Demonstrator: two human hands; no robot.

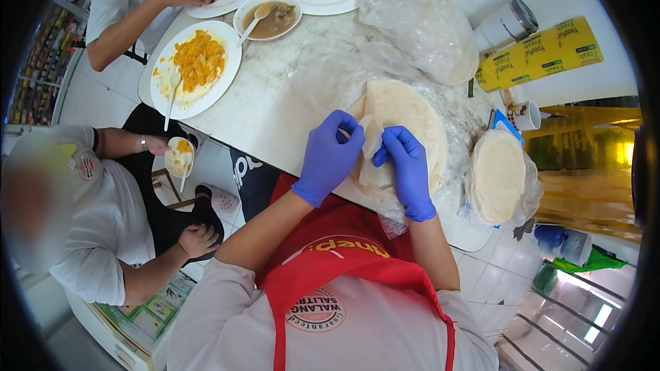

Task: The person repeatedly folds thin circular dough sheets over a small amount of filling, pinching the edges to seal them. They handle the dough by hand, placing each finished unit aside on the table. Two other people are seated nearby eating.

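Both my hands wear blue gloves over a stack of thin round wrappers [412,113] lying on clear plastic at the table edge. My left hand [335,152] pinches the left side of a lifted wrapper edge [372,136] between thumb and fingers. On its right side, my right hand [401,157] grips the same thin sheet, fingers curled. The sheet hangs in folds between the hands. A second stack of wrappers [497,175] rests on plastic to the right.
A plate of orange food [154,95], a soup bowl [298,23] and a plastic bag [417,26] are on the table [268,98]. A yellow cling-film roll [541,54], a tumbler [495,26] and a cup [526,116] stand right. Two people are at the left, one holding a small bowl [179,165].
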